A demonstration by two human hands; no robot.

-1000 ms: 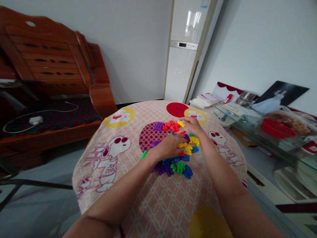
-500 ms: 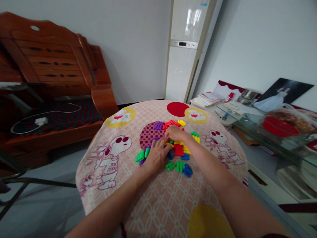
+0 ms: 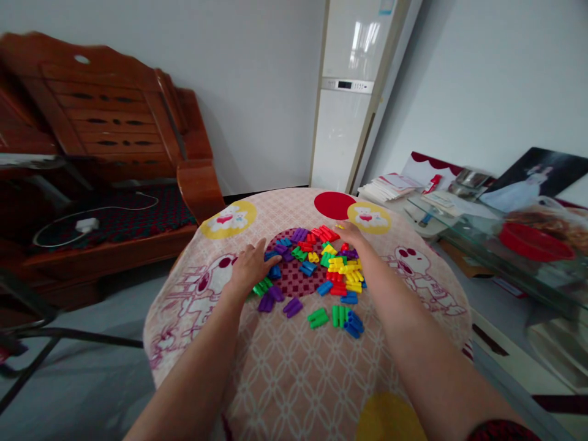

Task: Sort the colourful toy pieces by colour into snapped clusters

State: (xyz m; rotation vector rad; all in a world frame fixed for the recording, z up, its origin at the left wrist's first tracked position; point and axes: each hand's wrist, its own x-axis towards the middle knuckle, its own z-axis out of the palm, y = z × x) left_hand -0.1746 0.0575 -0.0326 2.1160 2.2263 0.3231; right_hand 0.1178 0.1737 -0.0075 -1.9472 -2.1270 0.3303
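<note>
Small plastic building pieces, each like short tubes joined side by side, lie in a loose spread on the round table. My left hand (image 3: 252,264) is at the left side of the spread, fingers apart, its thumb by a blue piece (image 3: 274,272). Green pieces (image 3: 263,286) and purple pieces (image 3: 271,298) lie just below it. My right hand (image 3: 351,235) is at the far right of the spread, over a yellow piece (image 3: 339,227) and beside red pieces (image 3: 325,233); its fingers are mostly hidden. More yellow pieces (image 3: 353,274) lie near my right forearm.
A patterned cloth (image 3: 294,367) covers the table. Nearer me lie a green piece (image 3: 318,318) and a blue piece (image 3: 353,324). A wooden bench (image 3: 114,116) stands left, a tall white cabinet unit (image 3: 342,135) behind, and a glass shelf (image 3: 496,257) with a red bowl (image 3: 535,242) right.
My hands have moved apart: the left went leftward, the right a little rightward and away. Pieces in the middle, formerly bunched under the hands, are now spread out and visible.
</note>
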